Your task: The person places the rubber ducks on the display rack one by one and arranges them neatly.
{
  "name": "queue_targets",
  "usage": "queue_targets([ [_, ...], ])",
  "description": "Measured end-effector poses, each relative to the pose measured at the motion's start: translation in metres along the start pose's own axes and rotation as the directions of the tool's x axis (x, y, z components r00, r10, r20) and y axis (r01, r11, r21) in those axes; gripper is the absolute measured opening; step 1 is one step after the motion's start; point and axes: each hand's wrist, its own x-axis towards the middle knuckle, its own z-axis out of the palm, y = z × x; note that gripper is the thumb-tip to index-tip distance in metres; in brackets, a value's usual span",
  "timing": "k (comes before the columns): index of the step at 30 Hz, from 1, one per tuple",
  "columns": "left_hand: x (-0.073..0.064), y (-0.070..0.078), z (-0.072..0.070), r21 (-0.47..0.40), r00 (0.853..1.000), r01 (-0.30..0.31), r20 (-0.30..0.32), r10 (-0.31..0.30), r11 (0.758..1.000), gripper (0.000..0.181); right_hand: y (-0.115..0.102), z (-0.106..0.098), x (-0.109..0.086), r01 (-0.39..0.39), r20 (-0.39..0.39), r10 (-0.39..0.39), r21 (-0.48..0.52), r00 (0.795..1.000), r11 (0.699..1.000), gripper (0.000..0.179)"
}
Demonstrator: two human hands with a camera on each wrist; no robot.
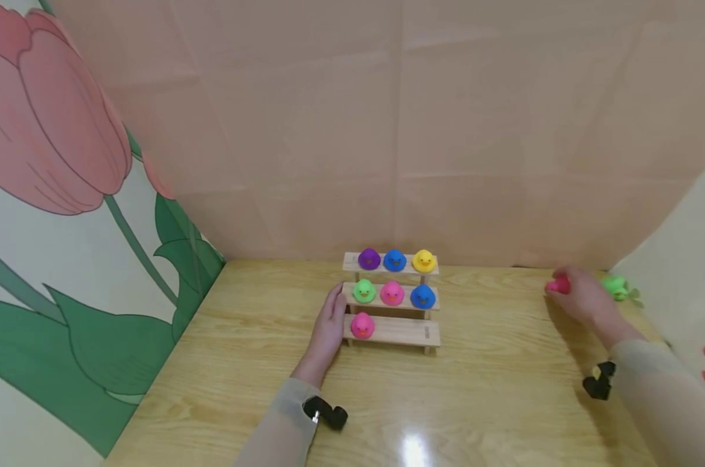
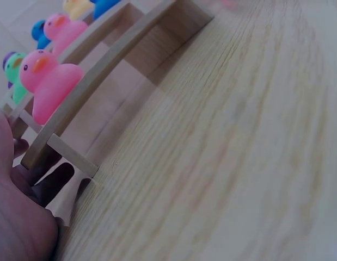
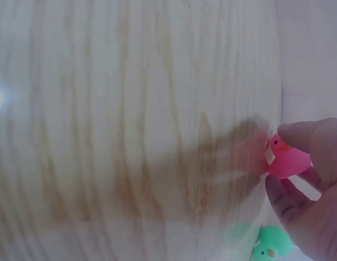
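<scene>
A three-tier wooden display stand (image 1: 401, 331) stands at the table's middle. My left hand (image 1: 327, 327) holds its left end, with fingers reaching under the bottom shelf in the left wrist view. The top shelf bears a purple duck (image 1: 369, 259), a blue duck (image 1: 395, 261) and a yellow duck (image 1: 424, 261). On the middle one sit a green duck (image 1: 364, 291), a pink duck (image 1: 392, 293) and another blue duck (image 1: 423, 297). One pink duck (image 1: 362, 325) sits at the bottom shelf's left. Far right, my right hand (image 1: 585, 297) pinches a pink rubber duck (image 3: 290, 162) between thumb and fingers.
A green duck (image 3: 274, 242) lies on the table (image 1: 504, 363) beside my right hand, near the right wall. Behind the table hangs a brown-pink sheet (image 1: 305, 130). A wall with painted tulips (image 1: 54, 117) borders the left side.
</scene>
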Motion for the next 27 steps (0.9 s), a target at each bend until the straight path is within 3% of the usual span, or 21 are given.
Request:
queue_targets([
  [7,0.0,0.001,0.001,0.003,1.0,0.006,-0.007,-0.006,1.0,0.058,-0.005,-0.003,-0.009,-0.03,0.008,0.03,-0.02,1.0,0.999,0.044],
  [17,0.001,0.0,0.001,0.013,1.0,-0.007,-0.011,0.007,1.0,0.058,-0.009,-0.009,-0.024,-0.149,0.072,0.152,-0.052,0.986,0.988,0.063],
  [27,-0.001,0.002,0.001,-0.008,1.0,-0.002,-0.004,0.002,1.0,0.058,-0.04,-0.012,-0.041,-0.126,0.024,0.125,0.035,0.992,0.991,0.062],
])
